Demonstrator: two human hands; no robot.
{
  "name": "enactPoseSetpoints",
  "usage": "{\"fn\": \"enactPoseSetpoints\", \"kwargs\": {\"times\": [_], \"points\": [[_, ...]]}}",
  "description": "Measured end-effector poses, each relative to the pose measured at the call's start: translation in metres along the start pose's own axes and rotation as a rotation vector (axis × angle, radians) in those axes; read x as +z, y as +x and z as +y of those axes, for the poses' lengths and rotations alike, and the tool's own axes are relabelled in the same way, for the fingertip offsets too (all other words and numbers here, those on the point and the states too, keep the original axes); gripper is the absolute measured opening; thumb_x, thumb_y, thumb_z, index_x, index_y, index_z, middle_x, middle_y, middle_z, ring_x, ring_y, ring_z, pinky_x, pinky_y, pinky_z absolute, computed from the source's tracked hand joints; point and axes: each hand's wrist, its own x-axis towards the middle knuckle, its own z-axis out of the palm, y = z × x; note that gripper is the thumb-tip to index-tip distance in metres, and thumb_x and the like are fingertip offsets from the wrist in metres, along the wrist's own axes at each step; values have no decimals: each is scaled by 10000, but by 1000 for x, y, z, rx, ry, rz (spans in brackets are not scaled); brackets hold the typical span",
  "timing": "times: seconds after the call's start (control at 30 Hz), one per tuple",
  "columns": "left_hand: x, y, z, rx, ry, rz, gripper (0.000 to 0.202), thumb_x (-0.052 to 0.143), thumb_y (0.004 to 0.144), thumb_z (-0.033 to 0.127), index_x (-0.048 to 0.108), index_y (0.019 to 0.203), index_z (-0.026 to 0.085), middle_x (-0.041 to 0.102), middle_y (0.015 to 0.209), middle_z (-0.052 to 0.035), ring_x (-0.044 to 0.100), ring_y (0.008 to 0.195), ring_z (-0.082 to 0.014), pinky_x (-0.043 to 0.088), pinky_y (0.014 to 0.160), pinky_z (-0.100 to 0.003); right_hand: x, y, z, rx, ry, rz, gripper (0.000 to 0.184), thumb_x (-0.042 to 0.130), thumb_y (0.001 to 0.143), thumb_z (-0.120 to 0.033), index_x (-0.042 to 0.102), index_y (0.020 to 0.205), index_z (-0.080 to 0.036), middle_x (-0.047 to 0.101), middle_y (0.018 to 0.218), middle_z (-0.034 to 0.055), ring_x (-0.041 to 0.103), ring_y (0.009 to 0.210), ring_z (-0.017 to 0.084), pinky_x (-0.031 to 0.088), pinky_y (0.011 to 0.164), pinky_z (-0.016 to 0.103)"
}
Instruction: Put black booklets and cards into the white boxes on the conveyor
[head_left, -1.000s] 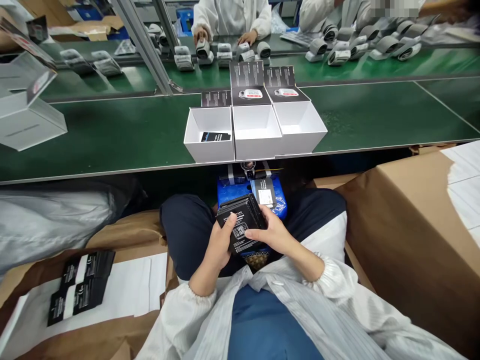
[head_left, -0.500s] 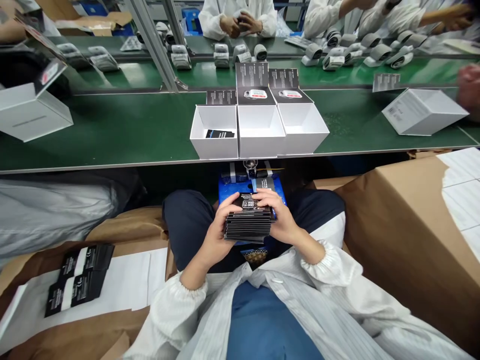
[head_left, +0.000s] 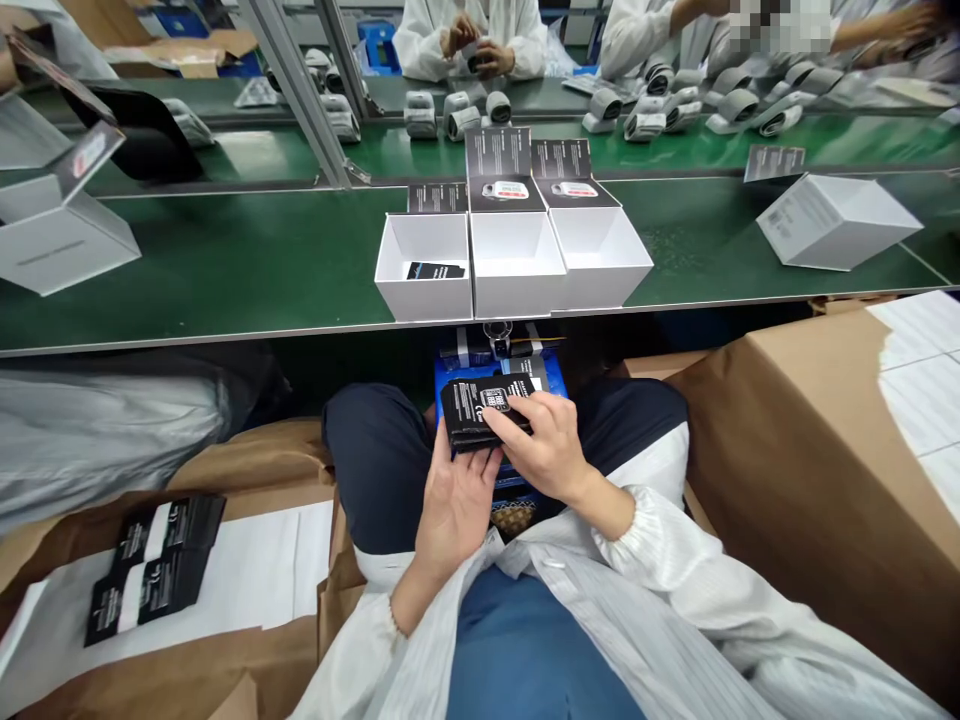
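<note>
Above my lap sits a stack of black printed cards point(head_left: 469, 405), with white text and a QR-like code on the top one. My left hand point(head_left: 459, 500) is turned palm up and supports the stack from below, thumb along its near left side. From the right, my right hand point(head_left: 546, 448) grips the stack, with fingers on the top card. A blue bin point(head_left: 553, 375) lies behind the stack between my knees, with more cards in it, partly covered. In front, three open white boxes point(head_left: 517, 285) stand side by side on the bench; the left one contains a black card point(head_left: 435, 271).
A green bench point(head_left: 262, 260) runs across. White boxes lie tilted at its left point(head_left: 71, 245) and right point(head_left: 840, 222). Banded black card bundles point(head_left: 154, 570) rest on white paper at lower left. A large brown carton point(head_left: 810, 440) stands right. Co-workers handle white devices point(head_left: 645, 110) across the bench.
The stack has tipped flatter, so its top face shows more. My left hand has turned palm up beneath it, and my right hand has come across its top.
</note>
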Motion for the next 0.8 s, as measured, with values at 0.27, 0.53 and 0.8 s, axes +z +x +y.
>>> {"fn": "enactPoseSetpoints", "kwargs": {"times": [0.27,0.53,0.8], "points": [[-28,53,1,31,167,245,530,765,647,339,588,1133,226,684,1036,-24,653,950,-192,511,878,-310,-4,2,-39,-71,38,-282,454,523,959,-137,520,1400,-247,612,1268,132,547,1140,295,452,978,500],[-69,145,25,-280,519,99,354,690,582,295,628,911,180,685,794,-56,644,699,-222,540,702,-391,-25,-30,4,79,263,-260,265,528,982,-193,638,1218,-240,673,1137,93,595,1089,266,508,952,492],[-59,190,10,-111,939,156,575,852,485,180,591,996,154,678,1010,-163,604,1134,-391,418,1026,-551,-19,-37,35,109,195,-266,241,501,992,-179,675,1153,-220,697,1067,89,628,1019,245,538,915,449]]}}
